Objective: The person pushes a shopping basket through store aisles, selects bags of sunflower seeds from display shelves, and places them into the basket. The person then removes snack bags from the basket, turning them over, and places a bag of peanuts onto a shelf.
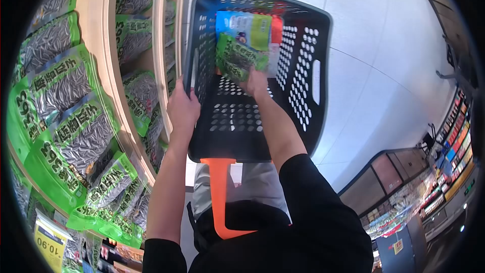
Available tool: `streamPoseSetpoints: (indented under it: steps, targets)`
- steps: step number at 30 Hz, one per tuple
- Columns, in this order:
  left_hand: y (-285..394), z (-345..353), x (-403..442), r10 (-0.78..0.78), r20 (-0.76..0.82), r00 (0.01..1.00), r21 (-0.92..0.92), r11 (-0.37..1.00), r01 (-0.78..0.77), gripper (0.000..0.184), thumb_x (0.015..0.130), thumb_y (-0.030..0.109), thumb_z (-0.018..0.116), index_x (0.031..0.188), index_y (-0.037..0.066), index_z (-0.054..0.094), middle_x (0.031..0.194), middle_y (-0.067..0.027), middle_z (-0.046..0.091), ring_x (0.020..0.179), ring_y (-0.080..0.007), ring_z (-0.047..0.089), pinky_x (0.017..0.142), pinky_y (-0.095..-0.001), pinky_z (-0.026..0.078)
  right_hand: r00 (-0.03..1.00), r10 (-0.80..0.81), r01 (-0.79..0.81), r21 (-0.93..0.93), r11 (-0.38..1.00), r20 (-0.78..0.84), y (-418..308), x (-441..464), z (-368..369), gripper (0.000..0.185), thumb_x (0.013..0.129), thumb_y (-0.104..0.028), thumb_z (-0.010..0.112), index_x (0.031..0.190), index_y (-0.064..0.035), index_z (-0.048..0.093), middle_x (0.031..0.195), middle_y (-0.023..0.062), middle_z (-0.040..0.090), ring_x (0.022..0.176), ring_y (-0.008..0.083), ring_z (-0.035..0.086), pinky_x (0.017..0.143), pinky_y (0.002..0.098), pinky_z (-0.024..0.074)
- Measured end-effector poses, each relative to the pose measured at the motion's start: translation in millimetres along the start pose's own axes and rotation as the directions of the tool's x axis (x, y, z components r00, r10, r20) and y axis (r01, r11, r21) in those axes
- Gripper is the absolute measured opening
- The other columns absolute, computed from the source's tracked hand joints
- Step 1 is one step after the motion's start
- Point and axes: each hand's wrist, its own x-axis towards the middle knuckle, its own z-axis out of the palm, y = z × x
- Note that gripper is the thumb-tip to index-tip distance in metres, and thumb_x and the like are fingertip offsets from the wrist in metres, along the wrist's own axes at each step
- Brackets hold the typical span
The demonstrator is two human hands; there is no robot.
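Observation:
A dark shopping basket [227,147] with an orange handle [218,192] stands in front of my body. Down inside it my right hand [255,83] is closed on the lower edge of a green bag [237,58]. That bag overlaps a blue and green package [247,24] near the basket's far end, with a red package [276,29] beside it. Against the basket's left rim, my left hand [184,103] has its fingers wrapped round the edge.
Wooden shelves [106,30] on the left hold several green bags of seeds [83,131]. A yellow price tag [49,245] hangs at the lower left. Pale floor tiles [374,45] lie to the right, with stocked displays [399,202] at the lower right.

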Motion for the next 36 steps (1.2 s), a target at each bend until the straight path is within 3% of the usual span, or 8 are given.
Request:
streamPoseSetpoints:
  steps: [7, 9, 13, 15, 16, 19, 27, 36]
  targets:
    - [8.7, -13.5, -12.9, 0.089, -0.053, 0.995, -0.142, 0.985, -0.096, 0.057, 0.08, 0.017, 0.062, 0.133, 0.005, 0.046, 0.112, -0.0231, 0.062, 0.104, -0.0404, 0.06, 0.09, -0.0473, 0.047, 0.982, 0.181, -0.137, 0.479, 0.867, -0.048, -0.4, -112.9, -86.8, 0.08, 0.062, -0.053, 0.078, 0.117, 0.0008, 0.056, 0.111, 0.0228, 0.065, 0.104, 0.0363, 0.063, 0.092, 0.0424, 0.0492]
    - [0.2, -6.6, -17.4, 0.262, -0.291, 0.92, -0.163, 0.934, -0.318, 0.059, 0.079, 0.019, 0.065, 0.132, 0.003, 0.046, 0.122, -0.0227, 0.055, 0.117, -0.0404, 0.051, 0.099, -0.0473, 0.041, 0.974, 0.198, -0.106, 0.558, 0.823, -0.107, -0.6, -157.6, -112.8, 0.08, 0.062, -0.05, 0.08, 0.12, 0.0007, 0.056, 0.111, 0.0211, 0.066, 0.102, 0.0329, 0.065, 0.091, 0.0398, 0.0492]
    - [10.0, -20.0, -61.8, 0.317, -0.376, 0.871, -0.217, 0.884, -0.415, 0.064, 0.08, 0.023, 0.07, 0.135, 0.003, 0.043, 0.139, -0.0218, 0.042, 0.128, -0.0368, 0.041, 0.109, -0.0451, 0.031, 0.997, 0.051, 0.04, 0.917, 0.398, -0.065, -5.1, -267.8, -158.9, 0.06, 0.073, -0.032, 0.081, 0.119, -0.0024, 0.056, 0.105, 0.0084, 0.067, 0.094, 0.0174, 0.065, 0.082, 0.0307, 0.0509]
    - [30.0, -53.5, -105.6, 0.205, -0.168, 0.964, -0.54, 0.799, -0.264, 0.066, 0.083, 0.029, 0.071, 0.135, 0.002, 0.042, 0.141, -0.0188, 0.043, 0.13, -0.0322, 0.042, 0.11, -0.0421, 0.031, 1.0, -0.009, -0.01, 0.94, 0.34, 0.014, -15.2, -330.3, -191.9, 0.056, 0.077, -0.028, 0.08, 0.12, -0.0037, 0.054, 0.105, 0.0053, 0.065, 0.093, 0.0137, 0.062, 0.08, 0.0281, 0.0508]
    - [40.3, -67.1, -119.6, 0.234, 0.025, 0.972, -0.867, 0.489, -0.095, 0.061, 0.088, 0.03, 0.069, 0.135, 0.001, 0.043, 0.137, -0.015, 0.048, 0.129, -0.0269, 0.044, 0.11, -0.0394, 0.032, 0.998, -0.069, 0.032, 0.962, 0.272, -0.013, -18.9, -359.0, -199.2, 0.05, 0.079, -0.026, 0.078, 0.118, -0.0053, 0.055, 0.103, 0.0035, 0.064, 0.094, 0.0125, 0.061, 0.08, 0.0282, 0.0495]
    - [46.4, -128.0, -185.9, 0.359, 0.529, 0.769, -0.821, -0.01, 0.57, 0.045, 0.092, 0.019, 0.065, 0.132, 0.006, 0.049, 0.119, -0.008, 0.061, 0.11, -0.019, 0.058, 0.096, -0.0346, 0.046, 0.97, -0.231, 0.121, 0.978, 0.17, -0.08, -19.9, -419.0, -204.8, 0.049, 0.079, -0.02, 0.078, 0.121, -0.0065, 0.054, 0.105, 0.0023, 0.063, 0.097, 0.0116, 0.059, 0.083, 0.0289, 0.0483]
    - [43.2, -204.7, -304.9, 0.402, 0.119, 0.908, -0.991, 0.101, 0.085, 0.049, 0.087, 0.014, 0.069, 0.131, 0.005, 0.05, 0.12, -0.0064, 0.062, 0.108, -0.019, 0.059, 0.095, -0.0357, 0.046, 0.745, -0.615, 0.314, 0.949, -0.021, -0.26, -28.1, -501.9, -225.2, 0.058, 0.084, -0.013, 0.073, 0.132, -0.0018, 0.043, 0.117, 0.0054, 0.061, 0.103, 0.0121, 0.058, 0.092, 0.0297, 0.0473]
    - [43.6, -225.8, -358.8, 0.512, -0.018, 0.859, -0.974, 0.186, -0.132, 0.048, 0.083, 0.014, 0.072, 0.125, 0.001, 0.054, 0.113, -0.0069, 0.063, 0.099, -0.015, 0.061, 0.088, -0.0302, 0.047, 0.745, -0.528, 0.395, 0.907, -0.142, -0.407, -48.9, -538.8, -236.8, 0.037, 0.085, -0.014, 0.071, 0.117, 0.0019, 0.059, 0.105, 0.0074, 0.066, 0.091, 0.0138, 0.064, 0.081, 0.0305, 0.0521]
